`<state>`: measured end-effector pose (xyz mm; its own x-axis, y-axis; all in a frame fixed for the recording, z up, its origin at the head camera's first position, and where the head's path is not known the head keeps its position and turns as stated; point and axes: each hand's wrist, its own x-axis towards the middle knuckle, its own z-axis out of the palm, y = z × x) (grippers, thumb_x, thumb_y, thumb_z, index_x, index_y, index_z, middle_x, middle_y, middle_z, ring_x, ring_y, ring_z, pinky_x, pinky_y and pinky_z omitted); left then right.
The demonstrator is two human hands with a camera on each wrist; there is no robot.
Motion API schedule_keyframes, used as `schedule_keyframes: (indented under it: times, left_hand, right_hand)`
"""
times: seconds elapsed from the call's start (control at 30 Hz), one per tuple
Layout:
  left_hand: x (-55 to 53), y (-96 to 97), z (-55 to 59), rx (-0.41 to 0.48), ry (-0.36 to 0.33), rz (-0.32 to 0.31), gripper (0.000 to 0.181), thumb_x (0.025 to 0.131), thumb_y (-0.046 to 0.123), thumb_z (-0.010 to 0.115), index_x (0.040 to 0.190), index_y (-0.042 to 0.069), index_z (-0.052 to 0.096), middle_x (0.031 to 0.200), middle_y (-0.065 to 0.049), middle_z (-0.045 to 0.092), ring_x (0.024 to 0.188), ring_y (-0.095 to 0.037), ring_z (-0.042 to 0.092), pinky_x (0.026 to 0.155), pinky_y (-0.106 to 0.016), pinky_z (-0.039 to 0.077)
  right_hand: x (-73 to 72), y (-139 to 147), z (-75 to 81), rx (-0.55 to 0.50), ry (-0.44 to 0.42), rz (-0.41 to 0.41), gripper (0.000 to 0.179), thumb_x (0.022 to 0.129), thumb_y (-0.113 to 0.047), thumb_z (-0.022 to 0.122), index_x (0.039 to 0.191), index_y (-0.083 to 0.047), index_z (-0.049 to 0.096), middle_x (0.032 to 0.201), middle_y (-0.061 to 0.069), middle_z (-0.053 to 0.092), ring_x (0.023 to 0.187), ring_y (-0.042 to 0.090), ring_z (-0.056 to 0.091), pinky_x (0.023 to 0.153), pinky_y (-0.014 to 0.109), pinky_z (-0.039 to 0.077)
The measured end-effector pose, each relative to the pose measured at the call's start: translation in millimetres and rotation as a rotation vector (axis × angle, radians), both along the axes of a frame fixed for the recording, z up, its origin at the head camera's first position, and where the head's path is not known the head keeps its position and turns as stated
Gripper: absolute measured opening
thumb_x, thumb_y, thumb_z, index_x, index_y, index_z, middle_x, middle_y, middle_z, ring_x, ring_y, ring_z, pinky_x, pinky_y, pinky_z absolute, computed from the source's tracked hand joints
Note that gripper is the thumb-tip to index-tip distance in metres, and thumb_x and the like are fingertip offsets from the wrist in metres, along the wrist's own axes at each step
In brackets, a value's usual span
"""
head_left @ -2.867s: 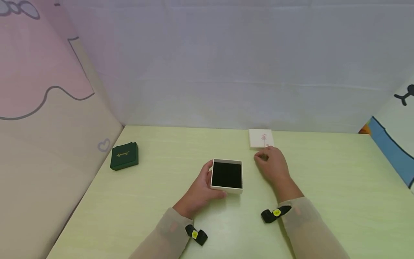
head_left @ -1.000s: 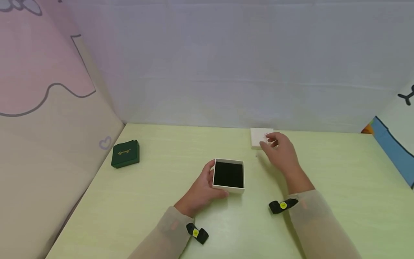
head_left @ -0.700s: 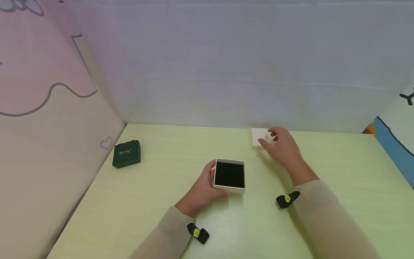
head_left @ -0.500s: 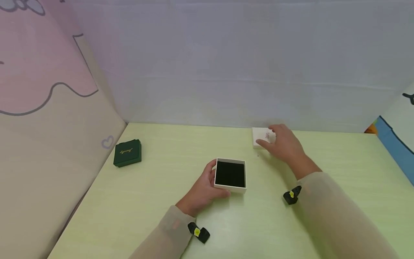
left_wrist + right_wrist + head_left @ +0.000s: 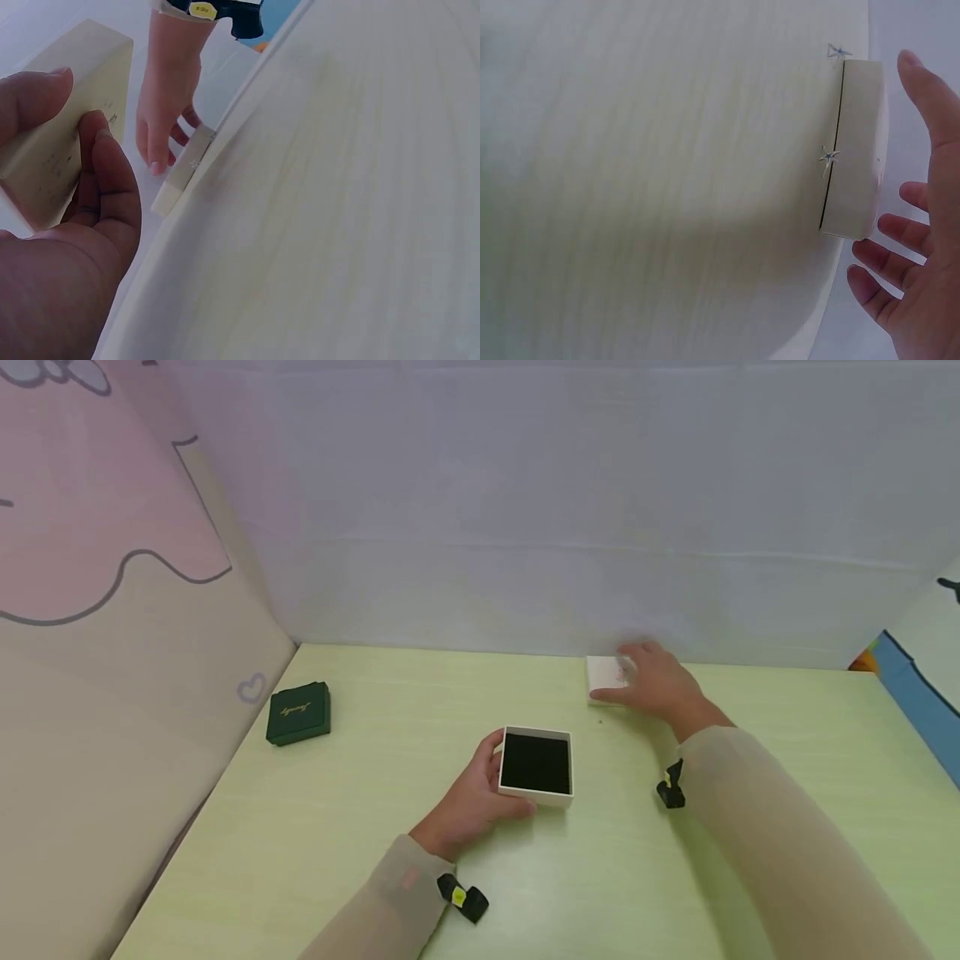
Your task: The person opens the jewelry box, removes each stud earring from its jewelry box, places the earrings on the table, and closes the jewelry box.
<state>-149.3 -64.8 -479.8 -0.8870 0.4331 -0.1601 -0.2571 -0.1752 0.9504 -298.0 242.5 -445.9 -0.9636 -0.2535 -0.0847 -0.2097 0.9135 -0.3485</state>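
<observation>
My left hand (image 5: 478,800) grips a white box (image 5: 557,801) with a black lining, open at the top and held above the table. Its fingers lie against the underside in the left wrist view. Toward the back, a flat white lid (image 5: 604,670) with a small pink print lies on the table. Over it is my right hand (image 5: 660,685), thumb and fingers spread at its sides. In the right wrist view the fingers look apart from the lid. Two small star-shaped pieces, one star (image 5: 828,157) and another star (image 5: 840,52), lie close to the lid's edge.
A dark green box (image 5: 298,713) with gold lettering sits at the left on the pale green table (image 5: 360,827). A light curtain (image 5: 480,527) rises behind the table's back edge. A patterned cloth (image 5: 150,693) stands along the left side.
My right hand has moved from in front of the lid up and over it, its fingers spreading. The small pieces have come into sight by the lid. The left hand keeps the box nearly still.
</observation>
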Motion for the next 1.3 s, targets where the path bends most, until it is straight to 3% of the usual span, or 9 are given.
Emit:
schedule_keyframes:
  times: [0.1,0.17,0.23,0.5,0.8,1.3]
  left_hand:
    - [-0.2,0.8,-0.6,0.009,0.005,-0.005,0.108,0.078,-0.017,0.077,0.16,0.024,0.02,0.151,-0.007,0.048,0.12,-0.028,0.061,0.093,-0.034,0.053]
    - [-0.3,1.3,-0.5,0.013,0.009,-0.009,0.107,0.078,-0.017,0.077,0.159,0.024,0.021,0.151,-0.007,0.048,0.121,-0.028,0.061,0.094,-0.034,0.053]
    - [-0.3,1.7,-0.4,0.013,0.013,-0.012,0.106,0.078,-0.017,0.077,0.159,0.024,0.021,0.151,-0.008,0.048,0.121,-0.028,0.06,0.094,-0.034,0.053]
    - [-0.6,2.2,0.4,0.002,0.023,-0.018,0.104,0.079,-0.015,0.078,0.158,0.025,0.023,0.149,-0.008,0.049,0.12,-0.029,0.061,0.094,-0.035,0.053]
    - [-0.2,2.8,0.5,-0.004,0.021,-0.016,0.104,0.079,-0.015,0.077,0.158,0.025,0.023,0.149,-0.008,0.049,0.12,-0.029,0.061,0.094,-0.035,0.053]
    - [-0.6,4.1,1.3,0.0,0.019,-0.017,0.106,0.078,-0.015,0.078,0.159,0.024,0.022,0.149,-0.009,0.05,0.119,-0.029,0.062,0.093,-0.035,0.053]
  right_hand:
    - [-4.5,0,-5.5,0.054,0.011,0.029,0.09,0.078,-0.074,0.075,0.125,-0.001,0.055,0.149,0.026,0.038,0.134,0.047,0.041,0.099,0.064,0.043]
    - [-6.4,0,-8.2,0.082,0.015,0.033,0.083,0.076,-0.077,0.073,0.11,-0.004,0.053,0.142,0.025,0.041,0.125,0.047,0.047,0.09,0.063,0.047]
    - [-7.7,0,-10.8,0.094,0.017,0.024,0.082,0.075,-0.08,0.072,0.104,-0.006,0.051,0.14,0.023,0.042,0.121,0.046,0.049,0.086,0.062,0.047]
    - [-6.8,0,-15.9,0.113,-0.003,-0.026,0.113,0.072,-0.088,0.066,0.139,0.002,0.047,0.15,0.026,0.037,0.128,0.049,0.043,0.1,0.065,0.04]
    - [-5.3,-7,-15.2,0.114,-0.017,-0.058,0.105,0.075,-0.082,0.067,0.13,0.006,0.049,0.133,0.027,0.047,0.113,0.045,0.048,0.094,0.062,0.042]
    - [-4.0,-3,-9.0,0.133,0.038,-0.032,0.107,0.078,-0.085,0.06,0.133,0.006,0.051,0.133,0.028,0.047,0.114,0.045,0.047,0.096,0.06,0.042]
